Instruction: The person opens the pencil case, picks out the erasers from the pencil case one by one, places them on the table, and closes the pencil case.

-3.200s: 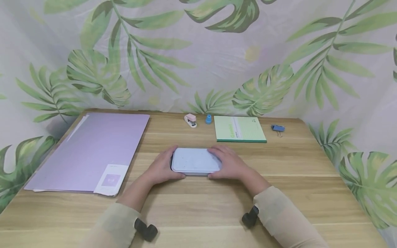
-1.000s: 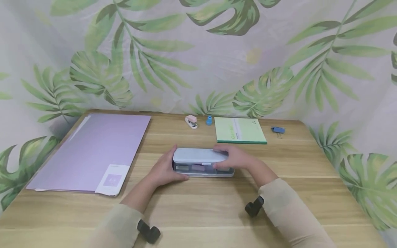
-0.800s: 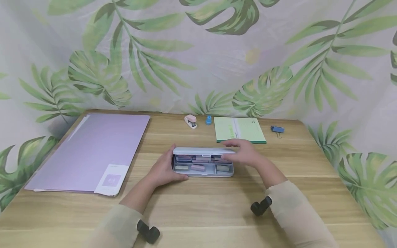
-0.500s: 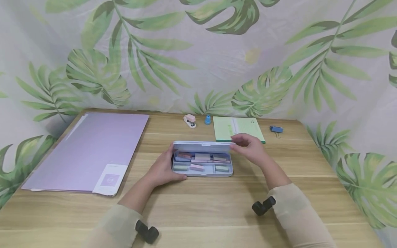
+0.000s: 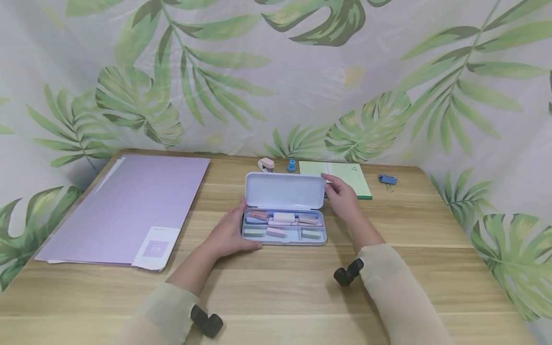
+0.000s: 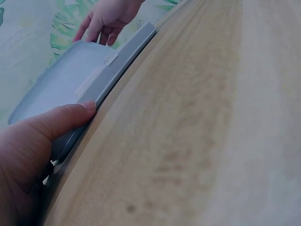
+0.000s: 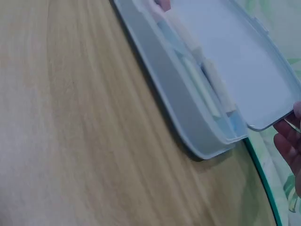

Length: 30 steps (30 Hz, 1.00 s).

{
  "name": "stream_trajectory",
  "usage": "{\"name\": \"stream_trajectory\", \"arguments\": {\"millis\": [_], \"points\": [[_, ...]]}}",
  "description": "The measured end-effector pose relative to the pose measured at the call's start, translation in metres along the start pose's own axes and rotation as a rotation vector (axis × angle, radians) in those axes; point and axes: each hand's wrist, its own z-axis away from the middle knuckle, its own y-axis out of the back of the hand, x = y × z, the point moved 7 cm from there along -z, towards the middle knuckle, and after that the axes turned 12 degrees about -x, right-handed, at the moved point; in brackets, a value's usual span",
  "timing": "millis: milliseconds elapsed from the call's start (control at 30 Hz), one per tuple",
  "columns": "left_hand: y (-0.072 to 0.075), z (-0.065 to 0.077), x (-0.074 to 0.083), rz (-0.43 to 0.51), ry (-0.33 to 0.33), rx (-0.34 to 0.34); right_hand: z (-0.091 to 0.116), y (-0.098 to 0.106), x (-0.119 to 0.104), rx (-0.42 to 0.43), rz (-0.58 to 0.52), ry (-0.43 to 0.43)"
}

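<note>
A pale blue pencil case [image 5: 291, 235] lies on the table with its lid [image 5: 285, 190] raised upright on the far side. My left hand [image 5: 228, 235] grips the case's left end, its thumb [image 6: 70, 117] along the front edge. At the lid's right edge, my right hand [image 5: 343, 197] pinches it between thumb and fingers [image 7: 288, 141]. Small blocks like erasers lie inside: a pink one [image 5: 276, 232] and green ones [image 5: 311, 234] in the front compartments, a white one [image 5: 284, 217] and others behind, with pen-like sticks under them.
A large purple folder [image 5: 142, 206] with a white label covers the table's left side. Along the back are a pink stapler [image 5: 267, 163], partly behind the lid, a blue cone-shaped piece [image 5: 291, 166], a green notebook [image 5: 351, 179] and a blue binder clip [image 5: 388, 179].
The case was closed at first, both hands at its ends. My right hand has lifted the lid up and back, exposing the contents. My left hand has stayed at the left end.
</note>
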Motion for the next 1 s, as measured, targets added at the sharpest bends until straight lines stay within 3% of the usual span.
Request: {"name": "stream_trajectory", "arguments": {"millis": [167, 333, 533, 633, 800, 900, 1000], "points": [[-0.001, 0.0, -0.002, -0.027, 0.034, -0.02, -0.009, -0.008, 0.009, 0.013, 0.04, -0.03], [0.0, 0.001, -0.002, -0.057, 0.031, -0.019, -0.012, -0.011, 0.017, 0.07, 0.014, -0.073], [-0.001, 0.0, -0.002, -0.075, 0.016, -0.017, -0.009, -0.014, 0.017, 0.072, 0.006, -0.094], [-0.001, 0.0, -0.002, -0.088, -0.001, -0.007, -0.004, -0.013, 0.011, 0.102, -0.006, -0.062], [-0.001, 0.0, -0.002, -0.109, -0.008, 0.011, 0.01, -0.012, -0.013, 0.178, 0.028, 0.064], [0.0, 0.001, -0.003, -0.11, -0.008, 0.015, 0.016, -0.028, -0.033, 0.12, 0.083, 0.146], [0.0, 0.0, -0.002, -0.11, -0.013, 0.012, 0.019, -0.058, -0.048, -0.03, 0.202, 0.191]]}}
